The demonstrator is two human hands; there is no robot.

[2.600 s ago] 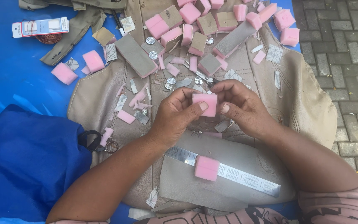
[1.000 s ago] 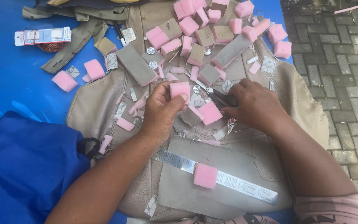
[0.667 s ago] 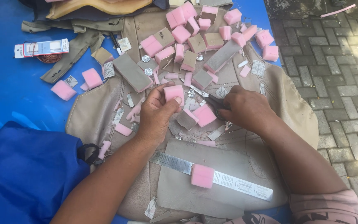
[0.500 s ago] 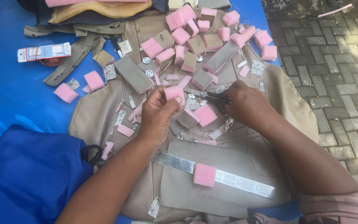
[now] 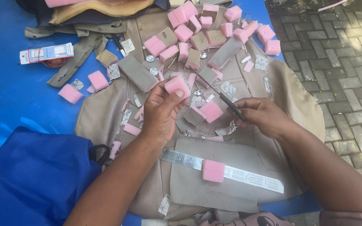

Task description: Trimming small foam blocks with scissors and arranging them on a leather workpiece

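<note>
Left hand (image 5: 160, 111) pinches a pink foam block (image 5: 177, 85) raised for work; right hand (image 5: 262, 117) grips dark scissors (image 5: 230, 104) above the bench's (image 5: 9, 96) middle.

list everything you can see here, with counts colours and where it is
pink foam blocks: many, pink, heaped at the top of the leather
pink foam block on the ruler: one, pink, bottom centre
grey metal ruler: one, silver, across the lower leather piece
beige leather sheet: one large, tan, under everything
grey-brown leather cut pieces: several, among the foam
blue cloth bag: one, bottom left
blue table cover: one, left side
white flat packet: one, upper left
paved brick ground: grey, right
left hand: holds a pink foam square
right hand: holds dark scissors
</note>
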